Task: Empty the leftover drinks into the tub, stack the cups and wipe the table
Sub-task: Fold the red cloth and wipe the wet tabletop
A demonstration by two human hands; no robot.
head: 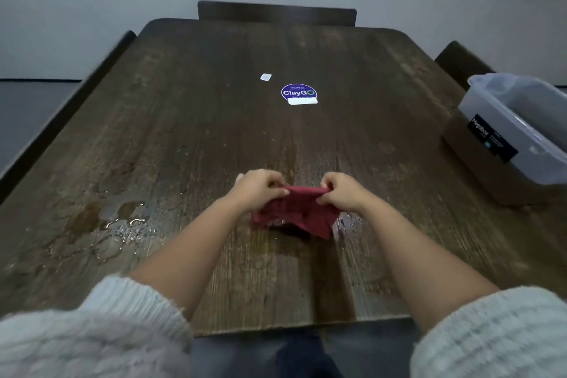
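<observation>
A dark red cloth (299, 216) hangs just above the middle of the dark wooden table (214, 107). My left hand (259, 190) pinches its upper left edge and my right hand (343, 192) pinches its upper right edge, with the cloth stretched between them. The lower part of the cloth droops onto the tabletop. A clear plastic tub (521, 129) with a black label stands at the right edge of the table. No cups are in view.
A puddle of spilled liquid (122, 221) lies on the table's left side, and wet streaks glisten right of the cloth. A round purple sticker (298, 93) and a small white square (265, 77) sit mid-table. Dark chairs stand at the far, left and right sides.
</observation>
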